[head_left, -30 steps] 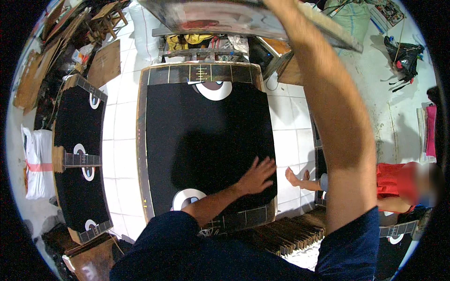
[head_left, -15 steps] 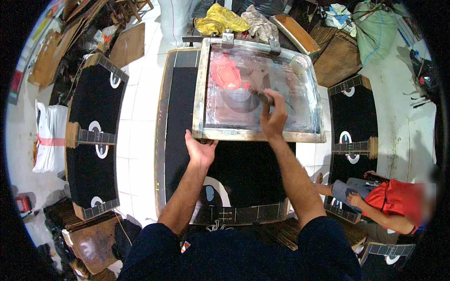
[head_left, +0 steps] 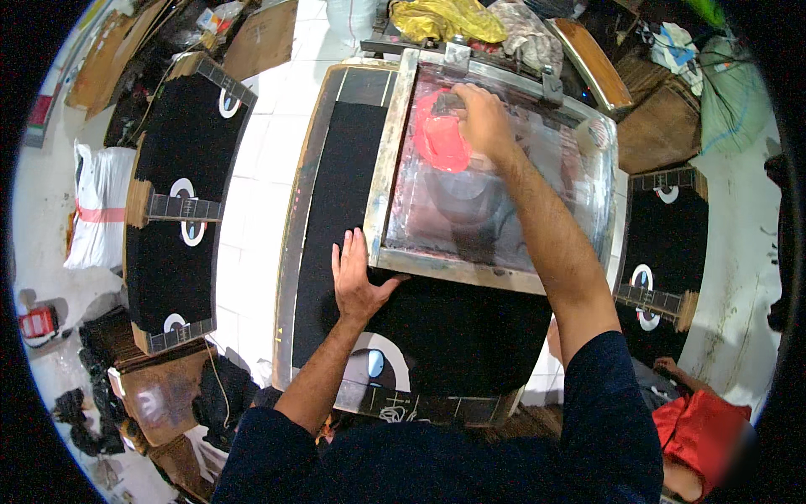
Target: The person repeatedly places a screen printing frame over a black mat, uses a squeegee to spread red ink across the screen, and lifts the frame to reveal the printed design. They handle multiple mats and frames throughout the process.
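Observation:
A wooden-framed printing screen (head_left: 389, 151) lies over a board covered with black fabric (head_left: 462, 336). Wet pink ink (head_left: 445, 144) is pooled on the upper left of its grey mesh. My right hand (head_left: 485, 122) grips a small dark squeegee (head_left: 449, 103) at the ink's upper edge; the fingers partly hide it. Spread flat on the black fabric, my left hand (head_left: 359, 281) is beside the screen's near left corner, its thumb by the near rail. On the fabric below is a white and blue eye print (head_left: 378, 367).
Boards with black fabric and eye prints stand at the left (head_left: 168, 260) and right (head_left: 663, 227). Two metal clamps (head_left: 457, 55) hold the screen's far rail. A cup (head_left: 594, 134) sits at its right corner. A person in a red shirt (head_left: 697, 433) is at lower right.
My right hand has moved the squeegee up and left to the pink ink. My left hand has left the screen's near rail and now lies flat on the fabric. The view has shifted.

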Demonstrator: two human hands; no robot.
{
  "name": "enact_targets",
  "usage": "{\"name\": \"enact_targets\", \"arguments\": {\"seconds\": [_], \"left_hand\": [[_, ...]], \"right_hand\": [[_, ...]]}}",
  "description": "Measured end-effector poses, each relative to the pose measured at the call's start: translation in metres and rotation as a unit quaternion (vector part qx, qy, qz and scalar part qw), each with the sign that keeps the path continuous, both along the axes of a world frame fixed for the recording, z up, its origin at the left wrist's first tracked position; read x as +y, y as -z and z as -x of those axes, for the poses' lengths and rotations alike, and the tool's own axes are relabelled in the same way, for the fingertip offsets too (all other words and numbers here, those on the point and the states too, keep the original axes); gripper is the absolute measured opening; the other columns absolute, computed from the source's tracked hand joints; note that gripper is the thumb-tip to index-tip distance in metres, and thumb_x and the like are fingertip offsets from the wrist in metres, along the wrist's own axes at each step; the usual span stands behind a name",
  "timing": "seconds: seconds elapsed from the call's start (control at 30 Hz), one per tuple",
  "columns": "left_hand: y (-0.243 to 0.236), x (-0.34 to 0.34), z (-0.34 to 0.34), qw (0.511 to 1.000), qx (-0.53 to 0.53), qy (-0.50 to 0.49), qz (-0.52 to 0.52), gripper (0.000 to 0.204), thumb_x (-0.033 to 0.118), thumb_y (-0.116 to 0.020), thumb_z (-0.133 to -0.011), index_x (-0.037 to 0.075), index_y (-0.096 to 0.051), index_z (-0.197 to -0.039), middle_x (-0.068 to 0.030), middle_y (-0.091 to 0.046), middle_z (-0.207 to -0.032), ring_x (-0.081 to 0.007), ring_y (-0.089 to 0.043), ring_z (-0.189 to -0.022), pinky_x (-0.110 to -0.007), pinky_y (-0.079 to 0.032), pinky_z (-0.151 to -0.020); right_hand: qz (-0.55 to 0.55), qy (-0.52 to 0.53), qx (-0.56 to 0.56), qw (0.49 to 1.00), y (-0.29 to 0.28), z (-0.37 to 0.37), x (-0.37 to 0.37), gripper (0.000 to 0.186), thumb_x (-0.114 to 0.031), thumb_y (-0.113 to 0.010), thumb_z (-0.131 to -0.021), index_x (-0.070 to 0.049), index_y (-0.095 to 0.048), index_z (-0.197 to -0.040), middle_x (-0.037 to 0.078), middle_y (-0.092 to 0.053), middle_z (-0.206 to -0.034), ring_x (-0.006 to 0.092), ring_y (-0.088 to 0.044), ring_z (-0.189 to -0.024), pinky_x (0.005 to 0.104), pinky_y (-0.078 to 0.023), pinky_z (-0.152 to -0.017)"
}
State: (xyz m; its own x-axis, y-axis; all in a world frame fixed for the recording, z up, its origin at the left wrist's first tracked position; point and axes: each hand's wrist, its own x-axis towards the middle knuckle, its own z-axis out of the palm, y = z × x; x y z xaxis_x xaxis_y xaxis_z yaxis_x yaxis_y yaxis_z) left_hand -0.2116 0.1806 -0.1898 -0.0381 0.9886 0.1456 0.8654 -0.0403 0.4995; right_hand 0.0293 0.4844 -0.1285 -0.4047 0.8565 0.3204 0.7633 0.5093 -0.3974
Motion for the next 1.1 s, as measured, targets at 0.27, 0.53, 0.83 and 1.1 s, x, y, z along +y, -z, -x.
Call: {"name": "enact_targets", "arguments": {"seconds": [0.27,0.53,0.83,1.1], "left_hand": [[-0.001,0.002,0.001,1.000,-0.003,0.000,0.008,0.117,0.045,-0.090,-0.069,-0.006,-0.031,-0.157,-0.0235,-0.041,-0.160,-0.0358,-0.035,-0.152,-0.056,-0.021,-0.126],[-0.003,0.003,0.001,1.000,-0.012,0.001,-0.001,0.112,0.049,-0.090,-0.073,-0.007,-0.036,-0.154,-0.0261,-0.045,-0.156,-0.0374,-0.038,-0.150,-0.060,-0.023,-0.123],[0.000,0.001,0.003,1.000,-0.008,0.006,-0.001,0.112,0.043,-0.089,-0.072,-0.003,-0.032,-0.157,-0.0225,-0.041,-0.160,-0.0363,-0.035,-0.152,-0.058,-0.021,-0.125],[0.000,0.000,0.003,1.000,-0.006,0.010,-0.006,0.112,0.041,-0.089,-0.071,-0.003,-0.032,-0.157,-0.0224,-0.041,-0.160,-0.0360,-0.035,-0.152,-0.058,-0.021,-0.125]], "right_hand": [[-0.057,-0.096,-0.036,0.993,0.013,0.023,0.036,0.036,0.000,-0.064,-0.077,-0.006,-0.067,-0.112,0.013,-0.068,-0.109,0.0369,-0.064,-0.106,0.0499,-0.050,-0.089],[-0.006,-0.277,-0.106,0.955,0.005,0.005,0.018,0.037,-0.001,-0.064,-0.077,-0.014,-0.066,-0.111,0.006,-0.067,-0.115,0.0307,-0.062,-0.111,0.0441,-0.049,-0.092],[-0.074,-0.158,-0.051,0.983,0.013,-0.016,-0.035,0.031,0.000,-0.066,-0.076,-0.015,-0.066,-0.103,0.005,-0.069,-0.105,0.0289,-0.065,-0.104,0.0427,-0.049,-0.091],[-0.113,-0.048,-0.045,0.991,0.016,0.014,0.037,0.029,-0.006,-0.069,-0.081,-0.008,-0.063,-0.109,0.011,-0.067,-0.105,0.0360,-0.063,-0.103,0.0474,-0.049,-0.085]]}}
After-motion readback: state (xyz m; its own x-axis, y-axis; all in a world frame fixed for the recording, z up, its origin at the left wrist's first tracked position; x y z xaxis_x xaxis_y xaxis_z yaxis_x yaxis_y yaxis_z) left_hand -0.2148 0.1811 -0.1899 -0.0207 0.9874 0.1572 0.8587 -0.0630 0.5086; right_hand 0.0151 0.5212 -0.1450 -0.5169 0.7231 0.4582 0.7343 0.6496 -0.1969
